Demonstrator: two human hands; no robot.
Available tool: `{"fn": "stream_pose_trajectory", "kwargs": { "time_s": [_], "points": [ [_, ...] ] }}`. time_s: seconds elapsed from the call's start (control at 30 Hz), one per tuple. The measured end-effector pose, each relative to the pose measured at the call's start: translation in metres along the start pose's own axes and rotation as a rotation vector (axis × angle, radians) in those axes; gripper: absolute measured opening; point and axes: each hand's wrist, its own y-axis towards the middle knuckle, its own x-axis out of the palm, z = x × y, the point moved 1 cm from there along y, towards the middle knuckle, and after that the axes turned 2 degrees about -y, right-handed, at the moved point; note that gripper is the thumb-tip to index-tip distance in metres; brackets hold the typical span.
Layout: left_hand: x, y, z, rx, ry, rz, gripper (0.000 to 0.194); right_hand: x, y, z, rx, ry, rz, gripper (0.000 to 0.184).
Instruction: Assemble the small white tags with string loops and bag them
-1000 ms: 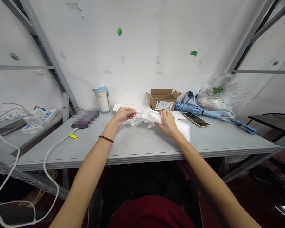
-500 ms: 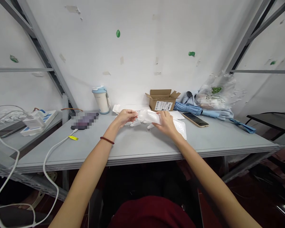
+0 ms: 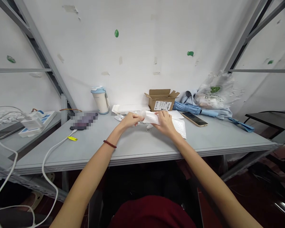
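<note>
My right hand (image 3: 165,123) is wrapped round a white, translucent bubble-wrap sleeve (image 3: 151,117) that points left above the table. At the sleeve's left end, my left hand (image 3: 132,120) is closed in a pinch on its crumpled clear plastic edge; whether anything else sits between those fingers is hidden. Small white plastic-looking pieces (image 3: 119,117) lie just behind my left hand. A thin white loop (image 3: 148,128) hangs or lies beneath the sleeve. Under my right wrist rests a flat sheet of bubble wrap (image 3: 180,128).
Behind the hands stand an open cardboard box (image 3: 161,100) and a flat white box (image 3: 130,108). A tumbler (image 3: 100,100) and a phone on a cable (image 3: 84,121) are on the left. Another phone (image 3: 194,119), a blue umbrella (image 3: 187,108) and a plastic bag (image 3: 212,95) lie right.
My left hand has moved right, from over the white pieces to the sleeve's left end, and closed on it. The right hand keeps its grip. The view has shifted slightly.
</note>
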Motion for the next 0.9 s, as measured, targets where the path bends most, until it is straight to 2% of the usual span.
{"fn": "stream_pose_trajectory", "kwargs": {
  "time_s": [0.1, 0.17, 0.3, 0.37, 0.43, 0.5, 0.6, 0.73, 0.9],
  "points": [
    [0.004, -0.003, 0.003, -0.006, 0.072, -0.071, 0.028, 0.001, 0.0, -0.001, -0.03, 0.01, 0.002, 0.036],
    [0.005, -0.004, 0.005, -0.017, 0.029, -0.054, 0.029, 0.002, 0.0, 0.001, -0.031, 0.007, 0.01, 0.037],
    [-0.001, -0.002, 0.008, -0.01, -0.136, 0.125, 0.034, 0.002, 0.001, 0.01, 0.098, -0.062, 0.1, 0.039],
    [-0.003, -0.001, 0.006, -0.028, -0.14, 0.186, 0.03, 0.0, 0.001, 0.017, 0.188, -0.102, 0.169, 0.04],
    [-0.001, 0.001, 0.001, -0.064, -0.073, 0.134, 0.026, -0.002, 0.002, 0.022, 0.251, -0.126, 0.218, 0.041],
    [0.006, 0.002, -0.006, -0.063, 0.045, 0.003, 0.022, -0.003, 0.002, 0.025, 0.291, -0.141, 0.233, 0.042],
    [0.019, 0.004, -0.015, 0.021, 0.273, -0.127, 0.017, -0.002, 0.002, 0.023, 0.3, -0.142, 0.215, 0.042],
    [0.027, 0.005, -0.017, 0.057, 0.389, -0.168, 0.013, 0.0, 0.001, 0.017, 0.252, -0.111, 0.188, 0.04],
    [0.007, 0.001, -0.002, -0.024, 0.259, -0.128, 0.014, 0.002, 0.001, 0.019, 0.245, -0.111, 0.189, 0.041]
  ]
}}
